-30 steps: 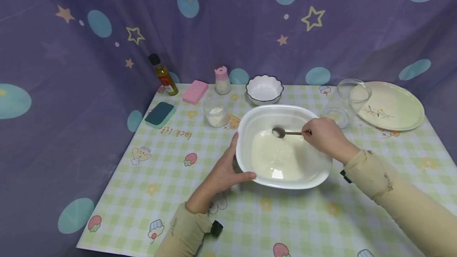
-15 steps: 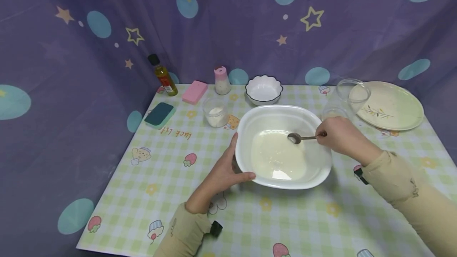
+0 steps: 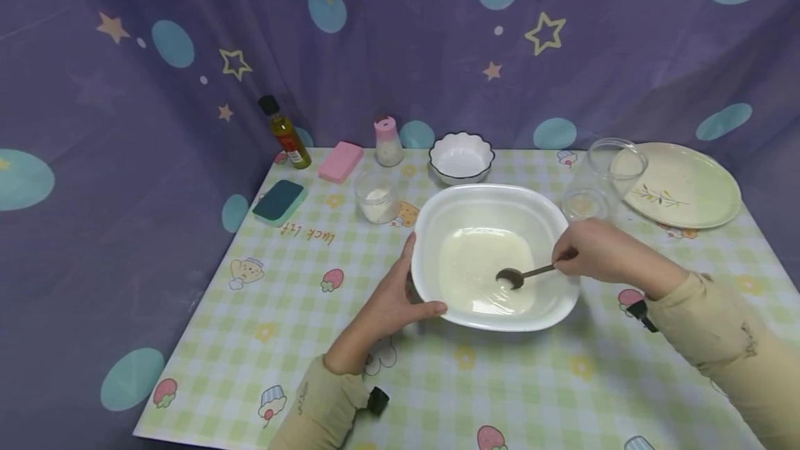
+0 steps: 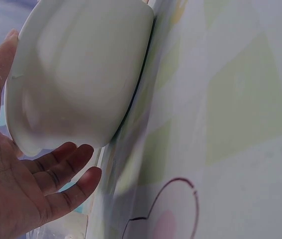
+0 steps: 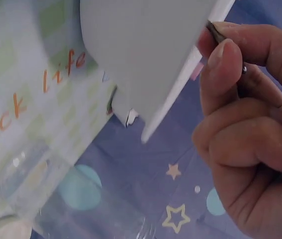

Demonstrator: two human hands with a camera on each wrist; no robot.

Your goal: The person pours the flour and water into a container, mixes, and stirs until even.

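Note:
A white basin [image 3: 431, 228] holds a shallow pool of pale, creamy liquid [image 3: 469, 269]. At its left end, my left hand [image 3: 396, 301] is spread against the rim, thumb toward the near side and fingers along the outer wall. The left wrist view shows those lower fingers [image 4: 68, 196] fairly straight beside the basin's wall. My right hand [image 3: 590, 250] pinches a small brown spoon [image 3: 512, 278] by the end of its handle, over the right rim. The spoon's bowl is down at the liquid's surface. In the right wrist view thumb and index finger meet on the handle tip [image 5: 215, 33].
Behind the basin stand a scalloped bowl [image 3: 462, 157], a pink-topped shaker [image 3: 388, 142] and a clear cup of white powder [image 3: 378, 198]. An oil bottle [image 3: 286, 134] and two sponges sit at left. Rightward are a clear jar [image 3: 603, 179] and an oval plate [image 3: 694, 189].
The spoon has gone rightward, then down toward the near side, into the liquid; its white load has tipped toward the pool. My left hand and the basin have stayed put.

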